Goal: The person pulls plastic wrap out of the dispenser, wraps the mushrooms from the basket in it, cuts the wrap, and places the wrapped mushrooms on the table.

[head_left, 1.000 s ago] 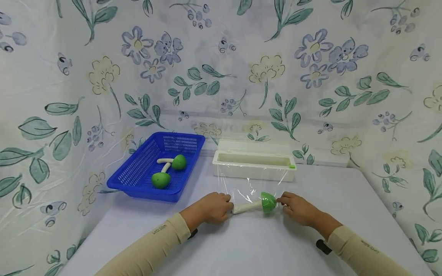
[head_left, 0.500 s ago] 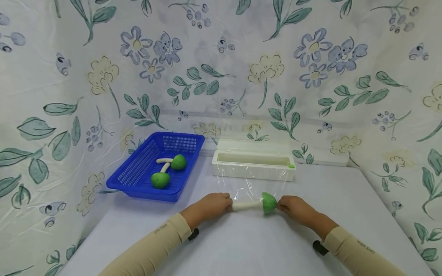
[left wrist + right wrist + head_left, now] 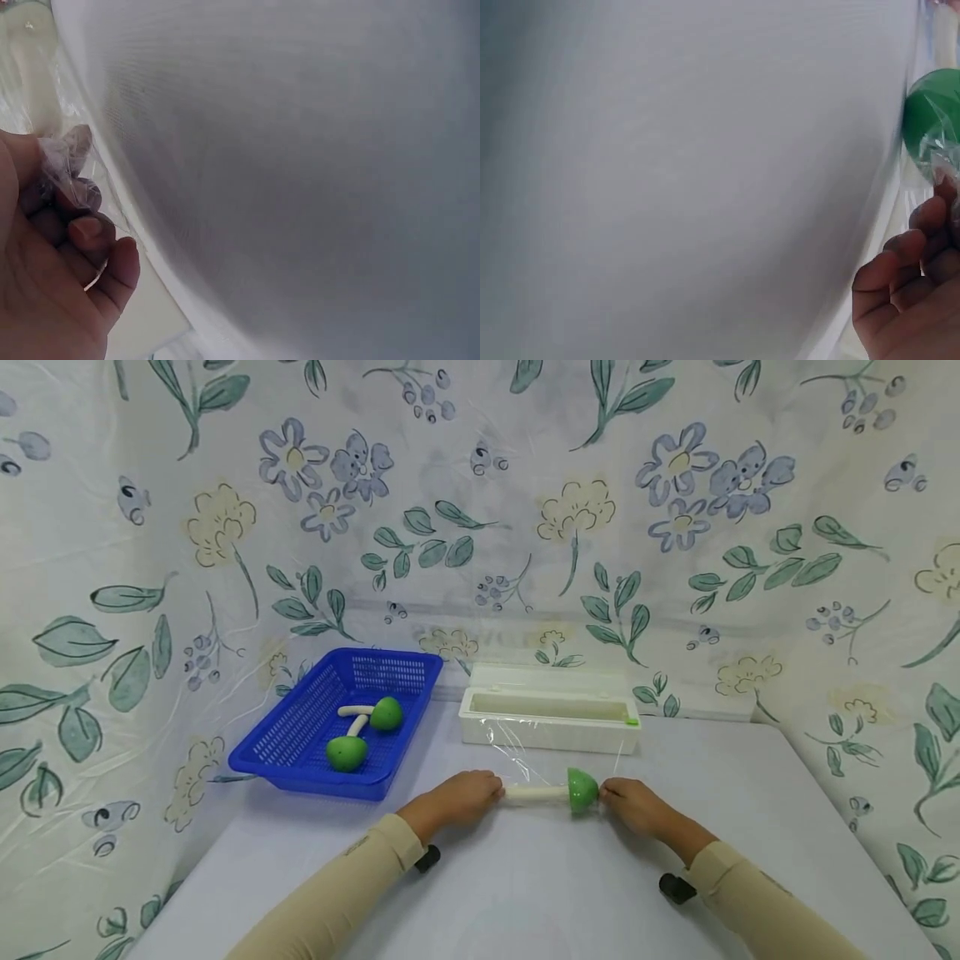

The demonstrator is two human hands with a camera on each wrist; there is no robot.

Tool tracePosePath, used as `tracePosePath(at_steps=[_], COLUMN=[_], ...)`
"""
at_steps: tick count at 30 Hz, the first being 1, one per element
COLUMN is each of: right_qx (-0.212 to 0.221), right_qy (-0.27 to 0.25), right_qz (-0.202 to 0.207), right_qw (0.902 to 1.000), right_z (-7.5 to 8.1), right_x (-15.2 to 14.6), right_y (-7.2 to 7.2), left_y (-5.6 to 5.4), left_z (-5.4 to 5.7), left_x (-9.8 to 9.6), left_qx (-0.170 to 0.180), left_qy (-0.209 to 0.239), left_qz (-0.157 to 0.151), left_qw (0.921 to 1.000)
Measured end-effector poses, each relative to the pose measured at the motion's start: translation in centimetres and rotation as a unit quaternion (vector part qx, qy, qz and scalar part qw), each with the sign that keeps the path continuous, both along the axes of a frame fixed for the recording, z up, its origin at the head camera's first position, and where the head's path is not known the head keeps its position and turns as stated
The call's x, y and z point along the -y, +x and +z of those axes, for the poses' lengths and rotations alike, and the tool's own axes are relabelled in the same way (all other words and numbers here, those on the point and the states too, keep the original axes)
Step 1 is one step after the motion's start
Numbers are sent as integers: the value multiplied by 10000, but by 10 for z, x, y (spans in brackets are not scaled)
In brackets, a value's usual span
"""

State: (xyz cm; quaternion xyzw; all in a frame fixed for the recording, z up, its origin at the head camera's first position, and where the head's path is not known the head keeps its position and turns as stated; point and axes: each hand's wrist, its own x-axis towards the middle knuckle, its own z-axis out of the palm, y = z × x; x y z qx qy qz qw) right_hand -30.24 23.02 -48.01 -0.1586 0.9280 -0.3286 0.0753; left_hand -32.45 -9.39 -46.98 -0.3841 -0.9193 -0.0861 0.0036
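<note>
Head view, starting at the left: a blue basket (image 3: 330, 785) holds 2 green-capped toy mushrooms, the upper mushroom (image 3: 386, 714) with its stem toward the left, the lower mushroom (image 3: 347, 753) with its stem up and slightly to the right. Well to the right of the basket comes the left hand (image 3: 468, 797), its fingertips drawn together in a narrow pinch; the left wrist view shows clear film bunched between them.

Just right of those fingertips begins the wrapped mushroom (image 3: 551, 792), spanning the gap between the 2 hands. Its long axis runs left to right, nearly level and roughly parallel to the front of the white box (image 3: 547, 732) behind it. The bare stem end points at the left hand; the domed top of the green cap points at the right. Neither hand is clearly nearer: each sits just beside its own end, and whether skin touches the mushroom cannot be told. Clear film (image 3: 521, 762) stretches from the box toward the mushroom and covers it.

Farthest right is the right hand (image 3: 637, 806), just past the cap, also pinched narrow; the right wrist view shows film gathered at its fingertips. That lengthwise line, hand to stem to cap to hand, seems the relation that governs the handling.
</note>
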Motion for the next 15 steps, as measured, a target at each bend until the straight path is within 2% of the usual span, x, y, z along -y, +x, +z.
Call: tracePosePath(at_steps=[4, 7, 10, 13, 15], right_qx=[85, 28, -29, -141, -335], right_qy=[38, -27, -131, -169, -221], right_qz=[-285, -399, -500, -772, -985], right_qw=[9996, 9992, 9987, 9968, 9943], right_z=[4, 4, 3, 3, 5], right_x=[6, 9, 12, 16, 19], right_y=[-5, -10, -16, -22, -24], left_y=[-6, -11, -14, -16, -18], left_z=[0, 1, 5, 7, 6], left_x=[-4, -9, -18, -25, -28], left_qx=[-117, 4, 287, 363, 307], left_qy=[-91, -167, -52, 27, -89], left_qz=[311, 752, 1339, 1828, 2026], left_qw=[9994, 9970, 9906, 9825, 9787])
